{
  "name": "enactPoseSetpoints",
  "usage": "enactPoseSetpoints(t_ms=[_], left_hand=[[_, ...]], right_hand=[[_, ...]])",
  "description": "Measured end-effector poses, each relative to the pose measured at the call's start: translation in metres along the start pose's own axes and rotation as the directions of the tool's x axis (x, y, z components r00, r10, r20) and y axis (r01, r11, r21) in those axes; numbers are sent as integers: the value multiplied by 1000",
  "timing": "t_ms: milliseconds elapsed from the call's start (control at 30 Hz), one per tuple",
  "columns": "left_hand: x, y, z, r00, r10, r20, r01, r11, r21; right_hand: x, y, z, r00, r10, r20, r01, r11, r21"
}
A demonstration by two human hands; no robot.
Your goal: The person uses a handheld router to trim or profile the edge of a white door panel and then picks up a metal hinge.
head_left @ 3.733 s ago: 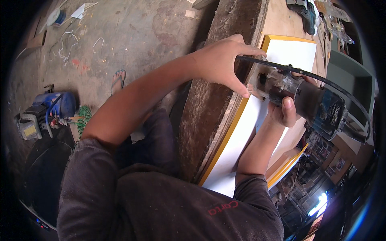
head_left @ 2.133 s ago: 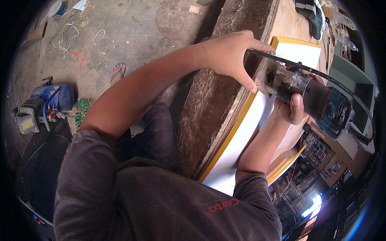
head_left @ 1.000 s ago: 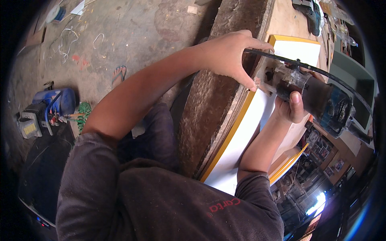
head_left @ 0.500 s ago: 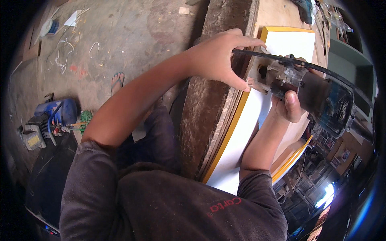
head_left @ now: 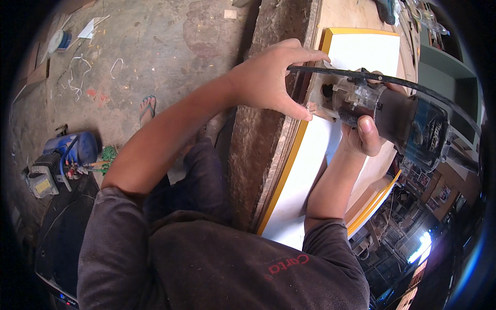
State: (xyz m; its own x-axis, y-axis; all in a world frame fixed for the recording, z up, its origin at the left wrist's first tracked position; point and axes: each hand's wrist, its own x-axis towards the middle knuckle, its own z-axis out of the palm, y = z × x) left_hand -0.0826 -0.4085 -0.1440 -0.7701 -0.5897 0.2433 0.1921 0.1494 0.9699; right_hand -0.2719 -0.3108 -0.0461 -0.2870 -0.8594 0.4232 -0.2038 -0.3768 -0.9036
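- Left of a rough wooden bench (head_left: 258, 150): stained concrete floor (head_left: 170, 31) and blue air compressor (head_left: 80, 147).
- Along the bench: white panel (head_left: 361, 51) edged in yellow.
- At the panel's near edge: teal-and-black power tool (head_left: 392, 116), below a curving black cable (head_left: 403, 81).
- Wrapped firmly round the tool's body: right hand (head_left: 361, 137).
- Spread wide in a C before the tool's base: left hand (head_left: 271, 77), any pressure there impossible to tell.

two grips (head_left: 271, 77), one power tool (head_left: 397, 112), one blue compressor (head_left: 80, 147), one spool (head_left: 60, 41)
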Motion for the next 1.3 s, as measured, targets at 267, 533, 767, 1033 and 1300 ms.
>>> enactPoseSetpoints(t_ms=[267,533,767,1033,1300], left_hand=[[-5,0,-3,1000,4,5,-4,1000,6],[-5,-6,-1,1000,-8,4,8,999,-33],[-3,-11,-2,1000,28,-11,-28,1000,-4],[-3,-9,-3,999,35,-6,-35,999,-6],[-3,-9,-3,999,49,-20,-49,999,-12]], right_hand=[[-2,3,8,1000,-13,-21,13,1000,-7],[-4,5,1,1000,-12,-3,12,1000,7],[-4,8,1,1000,-11,2,11,1000,11],[-3,7,0,999,-28,40,27,999,24],[-4,4,2,1000,-13,8,13,1000,12]])
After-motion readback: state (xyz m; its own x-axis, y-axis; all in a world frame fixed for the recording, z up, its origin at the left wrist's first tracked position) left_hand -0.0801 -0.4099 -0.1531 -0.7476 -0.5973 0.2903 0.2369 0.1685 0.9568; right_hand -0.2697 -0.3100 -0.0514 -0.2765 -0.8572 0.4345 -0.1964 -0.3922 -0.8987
